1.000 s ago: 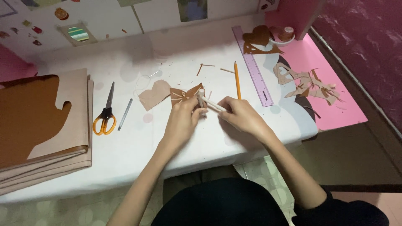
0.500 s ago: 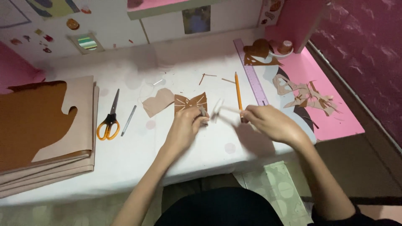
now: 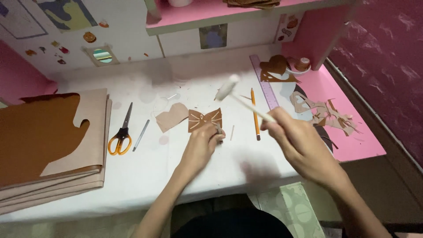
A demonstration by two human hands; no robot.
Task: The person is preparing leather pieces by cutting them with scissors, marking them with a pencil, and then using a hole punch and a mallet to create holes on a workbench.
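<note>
My left hand [image 3: 202,145] rests on the white desk [image 3: 145,176], its fingertips pressing the lower edge of a small brown cat-face cutout [image 3: 205,119] with pale whisker lines. My right hand [image 3: 299,145] is raised to the right of it and grips a thin white stick [image 3: 246,103] with a blurred white head, which points up and left over the desk. A lighter tan paper piece [image 3: 171,117] lies just left of the cutout.
Orange-handled scissors [image 3: 121,132] and a grey craft knife [image 3: 141,135] lie to the left. A stack of brown and tan sheets [image 3: 48,141] fills the left edge. An orange pencil [image 3: 254,112], a purple ruler [image 3: 264,86] and paper scraps [image 3: 326,112] on a pink sheet lie to the right.
My right hand has pulled away from the cutout and lifted the white stick up and to the right. My left hand stays on the cutout. The view has tilted upward.
</note>
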